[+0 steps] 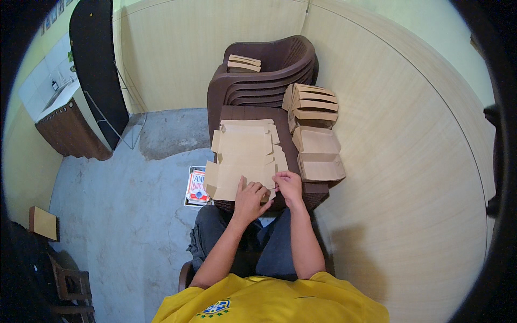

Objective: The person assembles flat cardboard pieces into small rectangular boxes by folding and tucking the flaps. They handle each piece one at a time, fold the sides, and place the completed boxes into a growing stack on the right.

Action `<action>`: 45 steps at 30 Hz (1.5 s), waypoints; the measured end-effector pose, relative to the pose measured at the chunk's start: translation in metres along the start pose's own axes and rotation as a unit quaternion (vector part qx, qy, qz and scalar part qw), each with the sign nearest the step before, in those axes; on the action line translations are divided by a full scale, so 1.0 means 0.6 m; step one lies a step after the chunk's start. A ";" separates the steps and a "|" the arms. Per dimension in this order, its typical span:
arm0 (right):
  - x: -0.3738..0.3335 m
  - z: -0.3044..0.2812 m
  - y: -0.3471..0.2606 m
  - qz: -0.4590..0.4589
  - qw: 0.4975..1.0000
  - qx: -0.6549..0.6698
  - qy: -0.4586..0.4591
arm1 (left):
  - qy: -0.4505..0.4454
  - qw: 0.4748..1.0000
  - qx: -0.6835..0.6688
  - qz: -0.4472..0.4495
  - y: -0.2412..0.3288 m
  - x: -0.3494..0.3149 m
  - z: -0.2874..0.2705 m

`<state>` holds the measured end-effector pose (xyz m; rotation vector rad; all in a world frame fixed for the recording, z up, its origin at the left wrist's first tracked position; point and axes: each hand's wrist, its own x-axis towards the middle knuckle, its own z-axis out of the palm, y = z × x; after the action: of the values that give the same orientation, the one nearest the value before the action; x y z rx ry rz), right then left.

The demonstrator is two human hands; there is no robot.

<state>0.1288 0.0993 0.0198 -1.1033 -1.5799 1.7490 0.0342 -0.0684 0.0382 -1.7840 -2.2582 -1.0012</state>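
Observation:
A flat brown cardboard box blank [242,153] with cut tabs and fold lines lies unfolded on the brown woven-look seat in front of me. My left hand [251,199] rests on its near part, fingers spread against the board. At the near right edge, my right hand [289,187] has its fingertips pinched together on the blank's side flap. A thin dark line shows between the two hands; whether it is a gap or a small object cannot be made out.
Stacked brown plastic chairs [264,81] stand at the far side, with folded cardboard [244,63] on top. Right of the blank sit an open cardboard box [320,153] and several nested boxes [315,105]. A crate of printed packs [198,185] is at left on the floor, beside my knee.

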 end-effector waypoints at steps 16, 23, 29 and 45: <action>-0.036 0.020 -0.035 0.014 0.997 0.054 -0.054 | -0.022 0.888 -0.327 -0.322 -0.047 0.070 0.013; -0.044 0.044 -0.022 -0.007 0.997 0.073 0.012 | -0.040 0.857 -0.404 -0.319 -0.062 0.058 0.022; -0.048 0.054 -0.018 -0.034 0.998 0.051 0.022 | -0.058 0.841 -0.440 -0.310 -0.069 0.055 0.022; -0.040 0.057 -0.006 -0.064 0.997 -0.001 0.046 | -0.049 0.763 -0.537 -0.356 -0.065 0.057 0.016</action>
<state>0.1119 0.0616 0.0279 -1.0445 -1.5617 1.5917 -0.0085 -0.0389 0.0293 -1.0010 -2.6788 -2.8430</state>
